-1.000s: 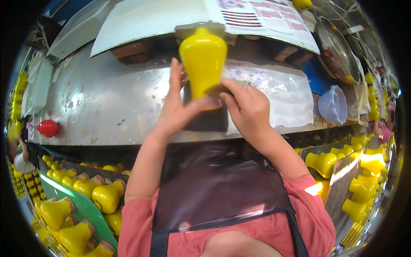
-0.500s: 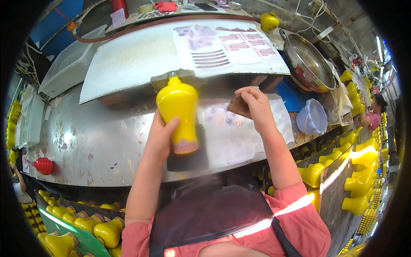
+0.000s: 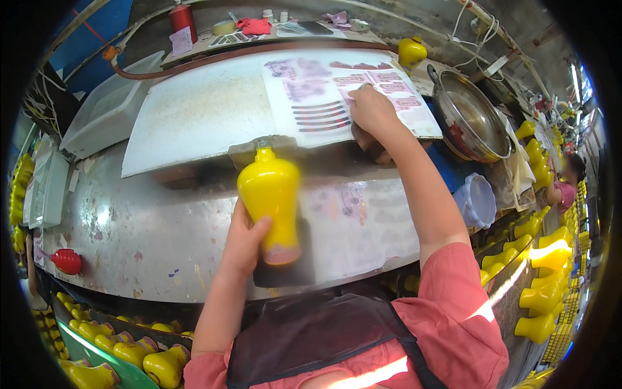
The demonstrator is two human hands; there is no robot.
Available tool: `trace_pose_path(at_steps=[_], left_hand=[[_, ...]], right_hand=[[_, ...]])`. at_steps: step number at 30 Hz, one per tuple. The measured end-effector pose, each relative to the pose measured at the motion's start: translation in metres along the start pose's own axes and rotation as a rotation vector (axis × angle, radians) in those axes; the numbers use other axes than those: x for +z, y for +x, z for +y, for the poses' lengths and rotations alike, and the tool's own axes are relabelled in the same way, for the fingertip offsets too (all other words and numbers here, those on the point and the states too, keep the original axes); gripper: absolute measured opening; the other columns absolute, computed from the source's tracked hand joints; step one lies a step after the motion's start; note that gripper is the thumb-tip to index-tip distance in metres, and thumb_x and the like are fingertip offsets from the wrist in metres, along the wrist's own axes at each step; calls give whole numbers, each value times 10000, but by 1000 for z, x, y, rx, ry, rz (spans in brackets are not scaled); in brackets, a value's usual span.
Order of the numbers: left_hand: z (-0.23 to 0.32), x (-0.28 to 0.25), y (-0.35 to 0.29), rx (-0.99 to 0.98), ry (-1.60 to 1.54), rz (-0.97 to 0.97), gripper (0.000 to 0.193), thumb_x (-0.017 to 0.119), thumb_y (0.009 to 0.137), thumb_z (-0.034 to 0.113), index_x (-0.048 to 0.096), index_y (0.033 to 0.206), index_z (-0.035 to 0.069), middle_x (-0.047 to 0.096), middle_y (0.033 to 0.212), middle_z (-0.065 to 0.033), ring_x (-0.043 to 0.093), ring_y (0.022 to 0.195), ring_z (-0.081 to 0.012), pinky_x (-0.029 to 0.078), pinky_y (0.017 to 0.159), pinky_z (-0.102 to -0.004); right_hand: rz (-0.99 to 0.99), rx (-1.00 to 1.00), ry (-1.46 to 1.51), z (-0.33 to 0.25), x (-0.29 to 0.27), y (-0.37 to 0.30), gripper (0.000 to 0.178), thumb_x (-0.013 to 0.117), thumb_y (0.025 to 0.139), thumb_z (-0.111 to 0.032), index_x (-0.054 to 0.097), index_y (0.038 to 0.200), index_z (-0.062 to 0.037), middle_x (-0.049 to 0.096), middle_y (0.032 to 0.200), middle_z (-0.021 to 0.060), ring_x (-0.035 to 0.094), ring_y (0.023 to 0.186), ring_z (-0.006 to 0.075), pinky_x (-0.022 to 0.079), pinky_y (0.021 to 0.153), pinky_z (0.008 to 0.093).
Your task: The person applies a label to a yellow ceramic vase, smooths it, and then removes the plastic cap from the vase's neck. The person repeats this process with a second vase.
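Note:
My left hand [image 3: 246,236] is wrapped round the lower left side of a glossy yellow bottle [image 3: 269,194] with broad shoulders and a narrow neck. A pinkish patterned band circles its base, which faces me. Its neck lies against a grey-brown block [image 3: 253,152] at the board's front edge. Over the white board [image 3: 201,107], my right hand [image 3: 376,111] has its fingertips down on the printed decals [image 3: 389,84]. A flat brown piece [image 3: 361,135] shows under that palm, seemingly held there; the hand hides most of it.
Right of the board stand a large metal basin [image 3: 470,110] and a pale blue bucket [image 3: 476,201]. A white tub [image 3: 110,107] is at the left, a red squeeze bulb [image 3: 66,260] on the metal table. Many yellow bottles [image 3: 165,366] fill racks on both sides. Another person [image 3: 567,185] is far right.
My right hand has moved from above the metal table up and forward onto the decals, taking the brown piece with it. My left hand still holds the bottle; the whole view has shifted slightly.

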State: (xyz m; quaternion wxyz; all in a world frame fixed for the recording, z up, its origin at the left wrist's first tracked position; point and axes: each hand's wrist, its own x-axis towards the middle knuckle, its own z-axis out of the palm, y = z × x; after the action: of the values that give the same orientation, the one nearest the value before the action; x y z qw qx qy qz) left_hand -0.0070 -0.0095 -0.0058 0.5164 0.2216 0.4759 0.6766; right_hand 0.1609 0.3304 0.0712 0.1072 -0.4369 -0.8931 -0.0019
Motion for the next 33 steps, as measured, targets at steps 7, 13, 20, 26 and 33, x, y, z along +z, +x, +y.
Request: trace_pose_path(at_steps=[7,13,20,26,33], left_hand=[[-1,4,0,65,13,-6,804,656,882,69,296,1601,39,472,1520,-128,461,1420,-273,354,1195,-417],[-3,3,1,46,92,14,827,652,857,63,295,1602,43,478,1510,-133,467,1412,-277,362,1189,-418],[-4,4,-1,107,-31,-48,711,392,1136,321,-27,1682,142,295,1655,-144,336,1500,-266,288,1222,-389],[5,6,-1,79,-69,-80,801,486,1085,223,-49,1678,157,314,1637,-149,370,1485,-289,320,1216,-407],[7,9,-1,118,-108,-95,911,667,933,65,118,1657,109,418,1549,-140,447,1426,-293,403,1171,-410]], right_hand=[[-116,-44,-212,9,-24,-56,237,610,939,-179,739,1112,-81,657,1110,219,687,995,402,556,845,488],[7,-24,-88,-1,-36,-99,560,801,828,-249,611,1317,-53,650,1157,195,670,1048,390,554,870,470],[171,-82,-258,14,10,-94,429,697,885,-188,632,1299,-100,688,1159,165,706,956,380,578,811,476],[317,-215,-235,36,3,-109,175,675,965,-245,755,1091,-154,730,932,139,725,815,341,571,710,447],[-233,164,666,-14,-76,-102,312,683,1009,-301,767,1013,-1,753,850,42,698,660,117,542,615,265]])
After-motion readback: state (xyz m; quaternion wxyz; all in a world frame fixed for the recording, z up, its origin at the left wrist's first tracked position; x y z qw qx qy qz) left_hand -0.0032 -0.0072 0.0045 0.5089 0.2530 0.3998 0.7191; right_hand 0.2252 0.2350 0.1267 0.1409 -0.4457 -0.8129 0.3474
